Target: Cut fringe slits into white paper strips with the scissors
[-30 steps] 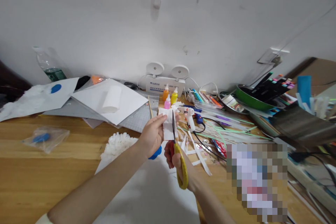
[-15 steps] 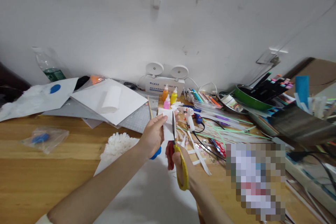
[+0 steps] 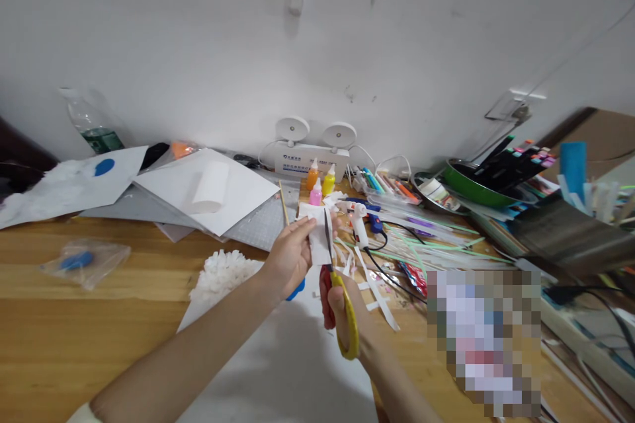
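My left hand point(image 3: 286, 256) pinches a small white piece of paper point(image 3: 315, 238) upright above the wooden desk. My right hand point(image 3: 342, 307) is closed in the handles of yellow and red scissors point(image 3: 340, 301). The blades point up along the paper's right edge. Under both hands lies a large white sheet point(image 3: 278, 357), with a fluffy white fringed piece point(image 3: 221, 272) at its top left corner. Cut white paper strips point(image 3: 377, 291) lie just right of the scissors.
Small orange, pink and yellow bottles point(image 3: 320, 184) stand behind the paper. A white glue gun point(image 3: 359, 225) with a black cord lies to the right, among straws and markers. White sheets and a paper roll point(image 3: 211, 186) lie at the back left, near a water bottle point(image 3: 92, 125).
My right hand and the scissors have shifted slightly down and right. The blades sit a little lower against the paper. My left hand has barely moved.
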Available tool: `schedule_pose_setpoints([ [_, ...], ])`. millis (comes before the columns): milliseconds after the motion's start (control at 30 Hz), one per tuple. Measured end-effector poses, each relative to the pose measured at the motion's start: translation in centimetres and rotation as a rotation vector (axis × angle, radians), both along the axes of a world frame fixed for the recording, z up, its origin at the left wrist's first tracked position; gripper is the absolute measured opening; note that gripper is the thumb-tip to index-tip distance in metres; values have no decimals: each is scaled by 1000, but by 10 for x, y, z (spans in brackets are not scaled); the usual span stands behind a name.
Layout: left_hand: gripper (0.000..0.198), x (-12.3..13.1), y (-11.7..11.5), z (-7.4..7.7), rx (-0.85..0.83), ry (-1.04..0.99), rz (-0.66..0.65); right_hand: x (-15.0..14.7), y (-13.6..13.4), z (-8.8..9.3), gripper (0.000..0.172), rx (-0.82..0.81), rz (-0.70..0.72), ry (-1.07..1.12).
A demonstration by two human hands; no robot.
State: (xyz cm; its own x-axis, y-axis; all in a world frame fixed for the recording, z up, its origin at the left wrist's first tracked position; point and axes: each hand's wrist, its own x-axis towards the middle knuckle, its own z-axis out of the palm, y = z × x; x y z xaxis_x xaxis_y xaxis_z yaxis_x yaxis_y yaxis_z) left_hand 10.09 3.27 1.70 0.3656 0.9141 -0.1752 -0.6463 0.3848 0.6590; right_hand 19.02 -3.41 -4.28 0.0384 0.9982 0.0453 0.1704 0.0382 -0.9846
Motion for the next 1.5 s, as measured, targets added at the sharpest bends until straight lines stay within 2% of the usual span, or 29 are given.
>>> schedule_pose_setpoints([
  [167,25,-1,0,3,-9,-1,6,4,-1,10,59,24,52,-30],
  [400,28,-2,-2,5,9,-17,-25,-1,1,-1,59,-22,-8,22],
  [500,28,-3,-2,5,-6,-35,-34,-2,-1,1,60,-31,-22,15],
  [633,31,-4,3,5,-21,-78,-32,-1,-3,5,61,-45,15,-21],
  [833,36,-7,12,3,6,-95,19,-2,-4,-4,63,-50,52,-63],
  [1067,37,-8,13,3,34,-82,30,-4,-2,-6,64,-120,56,-42],
  [1300,35,-9,17,1,43,-71,37,1,-1,-12,64,-99,265,139],
  [1500,34,-8,16,2,23,-70,30,7,-2,-2,70,-10,325,38],
])
